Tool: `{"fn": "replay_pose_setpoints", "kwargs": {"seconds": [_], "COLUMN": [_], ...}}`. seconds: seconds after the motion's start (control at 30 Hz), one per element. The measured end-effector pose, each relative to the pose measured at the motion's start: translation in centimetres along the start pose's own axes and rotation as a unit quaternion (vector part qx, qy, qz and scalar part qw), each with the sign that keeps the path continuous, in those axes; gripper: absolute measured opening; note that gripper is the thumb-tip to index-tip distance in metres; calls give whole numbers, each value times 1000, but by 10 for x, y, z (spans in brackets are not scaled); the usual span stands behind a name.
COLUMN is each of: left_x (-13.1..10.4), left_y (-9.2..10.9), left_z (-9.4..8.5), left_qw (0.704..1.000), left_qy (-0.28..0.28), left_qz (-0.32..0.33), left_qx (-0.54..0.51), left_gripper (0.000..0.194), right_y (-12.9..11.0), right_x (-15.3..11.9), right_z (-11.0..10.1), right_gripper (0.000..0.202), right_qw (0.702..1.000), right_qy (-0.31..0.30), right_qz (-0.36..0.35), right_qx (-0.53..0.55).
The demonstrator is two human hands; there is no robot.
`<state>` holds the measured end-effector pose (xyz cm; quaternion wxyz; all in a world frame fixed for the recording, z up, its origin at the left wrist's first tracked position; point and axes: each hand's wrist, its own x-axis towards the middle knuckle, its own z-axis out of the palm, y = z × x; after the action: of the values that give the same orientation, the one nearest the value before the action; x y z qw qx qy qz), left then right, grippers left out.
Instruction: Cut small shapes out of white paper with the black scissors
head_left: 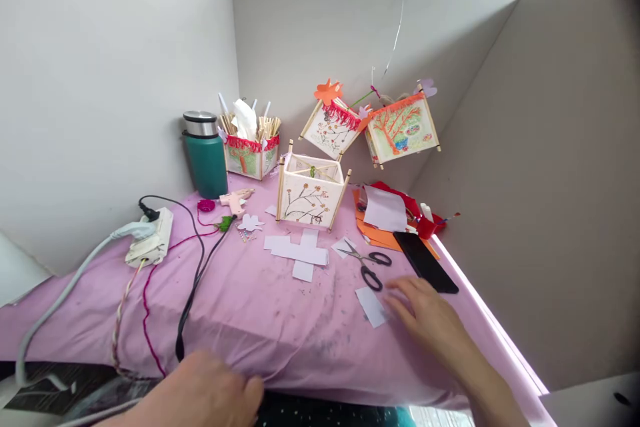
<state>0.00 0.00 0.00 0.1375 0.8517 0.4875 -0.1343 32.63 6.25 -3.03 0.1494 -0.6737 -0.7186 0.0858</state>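
My right hand (423,317) is over the right side of the pink cloth, with fingers apart and nothing in them. Just left of its fingertips lie black-handled scissors (369,264), their blades apart, and a small white paper piece (371,307). My left hand (207,387) is at the front edge, smeared by motion; its fingers are mostly hidden. White paper strips (300,253) lie crossed in the middle of the cloth. Behind them stands a white paper lantern (313,193) with wooden corner sticks and a drawn flowering branch.
At the left are a power strip (150,237), cables, a pink glue gun (237,201) and a green tumbler (205,157). Two decorated lanterns hang behind, one with an orange tree (405,127). A black phone (425,261) and orange paper (383,238) lie right.
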Motion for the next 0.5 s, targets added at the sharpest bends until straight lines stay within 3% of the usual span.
{"fn": "replay_pose_setpoints", "kwargs": {"seconds": [0.1,0.27,0.37,0.5], "left_x": [18,77,127,187], "left_y": [18,40,31,11], "left_z": [-33,-77,-91,-94], "left_qw": [998,984,987,995], "left_qy": [55,173,155,69], "left_qz": [21,-1,-29,-48], "left_qx": [24,40,39,46], "left_gripper": [18,28,33,39], "right_y": [6,10,8,8], "right_x": [38,68,74,79], "right_z": [9,11,6,1], "right_gripper": [34,27,16,16], "right_qw": [998,994,991,991], "right_qy": [19,-73,-97,-110], "right_qz": [-34,-17,-18,-28], "right_qx": [-51,-77,-89,-65]}}
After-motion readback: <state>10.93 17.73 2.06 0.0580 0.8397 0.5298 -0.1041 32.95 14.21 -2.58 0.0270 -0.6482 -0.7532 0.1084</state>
